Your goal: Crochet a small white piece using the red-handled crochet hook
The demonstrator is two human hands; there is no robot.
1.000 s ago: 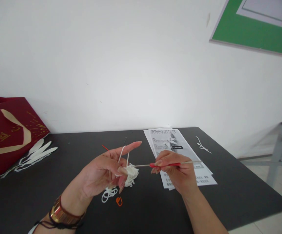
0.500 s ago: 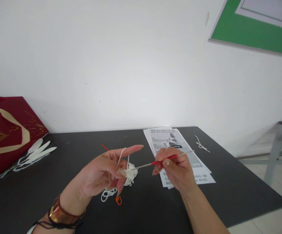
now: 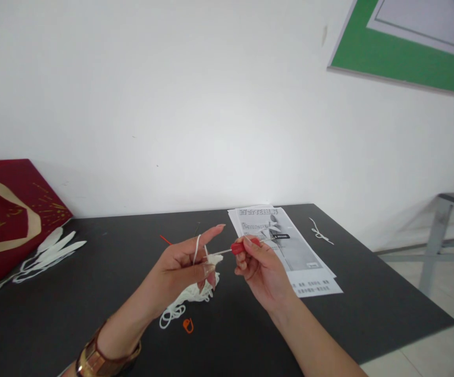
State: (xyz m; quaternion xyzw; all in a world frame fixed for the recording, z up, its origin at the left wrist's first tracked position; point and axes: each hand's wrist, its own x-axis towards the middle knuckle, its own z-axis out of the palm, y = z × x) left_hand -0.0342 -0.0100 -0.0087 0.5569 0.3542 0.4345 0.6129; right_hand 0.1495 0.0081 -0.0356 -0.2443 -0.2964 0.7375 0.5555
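My left hand [image 3: 189, 264] pinches a small white crochet piece [image 3: 215, 258] between thumb and fingers, and white yarn loops over its raised index finger. My right hand [image 3: 260, 267] is closed around the red grip of a crochet hook [image 3: 237, 248]. The hook's thin metal shaft points left and meets the crochet piece; its tip is hidden there. Below my left hand, a loose heap of white yarn [image 3: 197, 292] lies on the table. An orange stitch marker [image 3: 188, 325] lies just in front of the yarn.
Printed sheets [image 3: 317, 285] lie behind my right hand on the black table [image 3: 368, 309]. A short knotted white cord [image 3: 320, 233] is further right. At left, white crocheted petals [image 3: 56, 252] lie beside a dark red bag [image 3: 10, 220]. A red stick [image 3: 165, 239] shows behind my left hand.
My right hand has moved left and turned, bringing the hook's grip closer to the left hand. The left hand has tilted and rotated with the crochet piece. The view has shifted slightly.
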